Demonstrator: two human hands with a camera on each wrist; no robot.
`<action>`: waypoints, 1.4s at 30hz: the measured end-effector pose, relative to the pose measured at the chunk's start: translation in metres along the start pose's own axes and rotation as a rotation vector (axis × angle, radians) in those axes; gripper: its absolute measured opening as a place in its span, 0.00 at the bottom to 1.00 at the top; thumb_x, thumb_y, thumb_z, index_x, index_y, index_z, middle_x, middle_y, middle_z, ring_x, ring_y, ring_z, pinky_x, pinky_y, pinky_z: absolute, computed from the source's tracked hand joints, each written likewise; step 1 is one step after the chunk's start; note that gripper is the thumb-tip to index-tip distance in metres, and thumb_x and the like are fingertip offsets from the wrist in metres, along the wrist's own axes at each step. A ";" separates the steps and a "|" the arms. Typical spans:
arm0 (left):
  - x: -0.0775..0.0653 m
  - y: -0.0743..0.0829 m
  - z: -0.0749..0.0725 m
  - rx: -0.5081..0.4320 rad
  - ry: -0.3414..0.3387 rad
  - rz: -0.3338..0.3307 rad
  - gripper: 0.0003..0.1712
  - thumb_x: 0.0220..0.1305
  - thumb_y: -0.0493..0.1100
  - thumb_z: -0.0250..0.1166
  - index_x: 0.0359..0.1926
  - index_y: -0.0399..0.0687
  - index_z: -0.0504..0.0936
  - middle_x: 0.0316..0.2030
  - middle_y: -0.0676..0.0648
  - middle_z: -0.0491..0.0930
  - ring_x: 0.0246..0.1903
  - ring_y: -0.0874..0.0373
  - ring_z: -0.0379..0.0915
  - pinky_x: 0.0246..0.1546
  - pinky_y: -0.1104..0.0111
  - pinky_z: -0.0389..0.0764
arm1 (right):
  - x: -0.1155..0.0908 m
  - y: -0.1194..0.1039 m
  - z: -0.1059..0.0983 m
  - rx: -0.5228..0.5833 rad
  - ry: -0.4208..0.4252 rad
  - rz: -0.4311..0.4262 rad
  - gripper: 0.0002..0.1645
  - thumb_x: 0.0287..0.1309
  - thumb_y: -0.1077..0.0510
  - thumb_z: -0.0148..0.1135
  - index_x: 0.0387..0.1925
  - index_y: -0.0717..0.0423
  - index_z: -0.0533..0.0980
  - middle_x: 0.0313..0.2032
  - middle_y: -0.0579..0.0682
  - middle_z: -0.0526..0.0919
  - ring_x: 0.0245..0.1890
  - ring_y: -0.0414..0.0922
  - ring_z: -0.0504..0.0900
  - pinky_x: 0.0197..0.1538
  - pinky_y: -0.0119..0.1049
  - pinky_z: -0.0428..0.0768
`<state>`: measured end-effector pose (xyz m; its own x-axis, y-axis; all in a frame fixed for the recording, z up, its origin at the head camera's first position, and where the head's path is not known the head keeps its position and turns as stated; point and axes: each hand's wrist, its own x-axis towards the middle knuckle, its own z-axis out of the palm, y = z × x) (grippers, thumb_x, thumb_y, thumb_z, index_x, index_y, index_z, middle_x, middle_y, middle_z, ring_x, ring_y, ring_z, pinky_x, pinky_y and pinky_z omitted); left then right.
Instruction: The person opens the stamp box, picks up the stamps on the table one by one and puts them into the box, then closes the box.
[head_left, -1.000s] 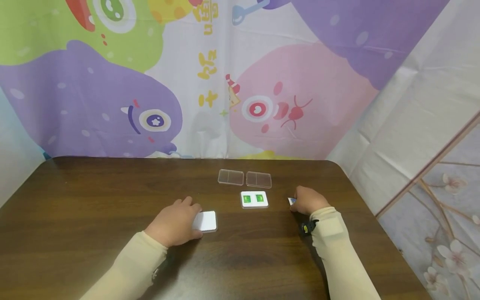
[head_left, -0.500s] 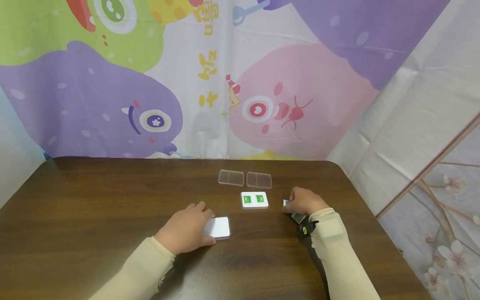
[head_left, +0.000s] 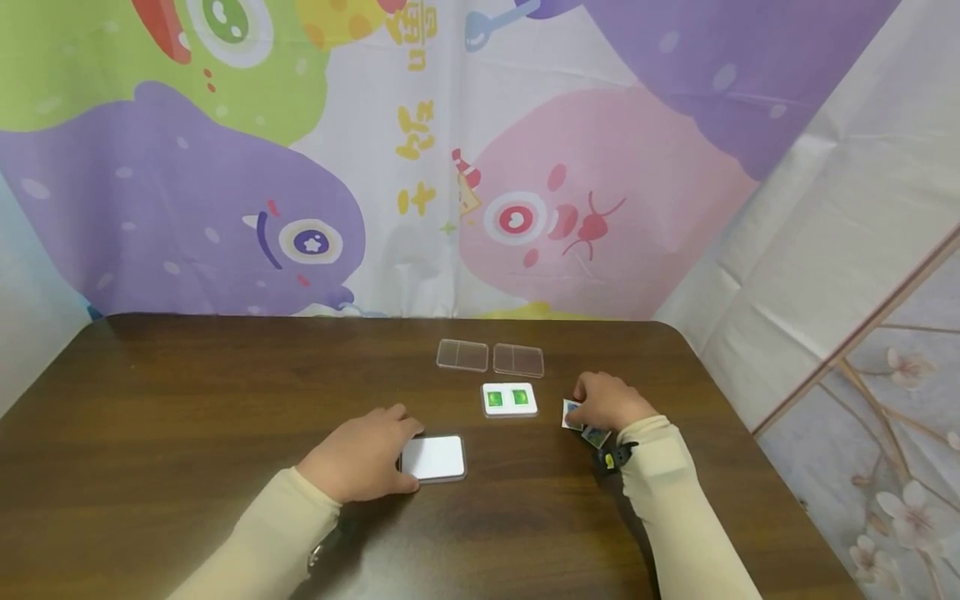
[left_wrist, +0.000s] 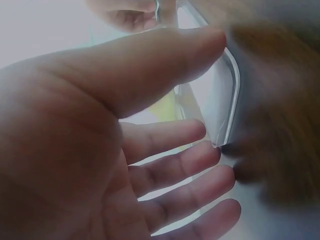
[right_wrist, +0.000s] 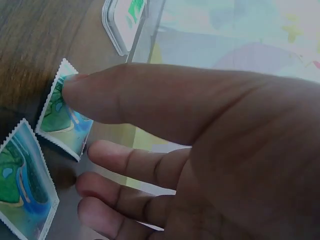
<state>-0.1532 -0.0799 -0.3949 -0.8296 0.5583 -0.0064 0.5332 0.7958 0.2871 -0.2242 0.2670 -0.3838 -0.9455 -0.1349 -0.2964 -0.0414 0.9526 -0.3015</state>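
My left hand (head_left: 363, 457) rests at the left end of a clear case with a white insert (head_left: 435, 458). In the left wrist view, its fingers are nearly straight, and the thumb crosses in front of the case (left_wrist: 220, 107). My right hand (head_left: 611, 402) pinches a small postage stamp (head_left: 568, 408) with a perforated edge; the index fingertip is hidden. A green and blue picture shows on this stamp in the right wrist view, with the thumb over its edge. A second, similar stamp (right_wrist: 27, 185) lies beside it, partly under the right hand in the head view.
Between the hands, a clear case (head_left: 508, 400) holds a white insert with two green stamps. Behind it, two transparent lids (head_left: 462, 355) lie side by side on the dark wooden table (head_left: 225, 383). A cartoon-printed cloth (head_left: 420, 275) hangs at the table's back edge.
The left hand slid the white-insert case right, then drew back slightly left, exposing more of it. The right hand moved the stamp left and nearer, and a second stamp came into view.
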 end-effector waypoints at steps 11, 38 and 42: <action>0.001 -0.001 0.004 0.017 0.029 0.012 0.29 0.47 0.51 0.83 0.46 0.40 0.84 0.37 0.47 0.75 0.34 0.54 0.72 0.34 0.58 0.78 | 0.003 -0.001 0.004 -0.003 -0.001 0.004 0.18 0.57 0.56 0.74 0.44 0.60 0.77 0.41 0.55 0.78 0.37 0.51 0.77 0.39 0.45 0.77; 0.001 0.005 0.006 0.007 0.041 -0.009 0.27 0.48 0.49 0.83 0.44 0.39 0.85 0.36 0.46 0.74 0.35 0.52 0.71 0.36 0.56 0.79 | 0.004 -0.003 0.006 0.053 -0.012 -0.021 0.15 0.59 0.59 0.72 0.42 0.61 0.76 0.37 0.53 0.80 0.34 0.49 0.76 0.38 0.42 0.76; 0.001 0.006 0.007 0.013 0.041 -0.011 0.26 0.48 0.49 0.83 0.44 0.39 0.85 0.36 0.46 0.74 0.35 0.52 0.71 0.36 0.57 0.79 | 0.005 -0.003 0.007 0.057 -0.008 -0.027 0.15 0.59 0.59 0.72 0.42 0.60 0.75 0.37 0.52 0.80 0.35 0.48 0.77 0.39 0.42 0.76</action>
<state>-0.1503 -0.0731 -0.3998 -0.8415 0.5394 0.0293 0.5256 0.8050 0.2750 -0.2261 0.2618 -0.3909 -0.9415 -0.1625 -0.2951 -0.0477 0.9314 -0.3608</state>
